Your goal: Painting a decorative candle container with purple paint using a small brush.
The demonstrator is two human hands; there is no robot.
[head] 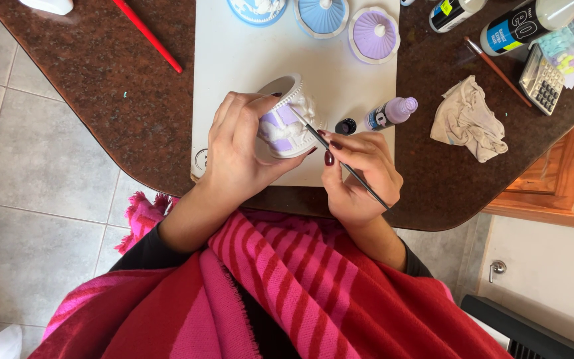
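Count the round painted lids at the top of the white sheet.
3, in a row on the sheet's far edge: dark blue lid at left, light blue lid in the middle, purple lid at right. The frame crops the first two; more may lie beyond.

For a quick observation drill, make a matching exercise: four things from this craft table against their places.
Things:
1. small white pot
2. thin brush
3. crumpled cloth
4. lilac lid

Places:
A. far edge of the white sheet
B. in the left hand
C. on the brown table, right of the paint bottle
D. in the right hand

Pairs: 1-B, 2-D, 3-C, 4-A
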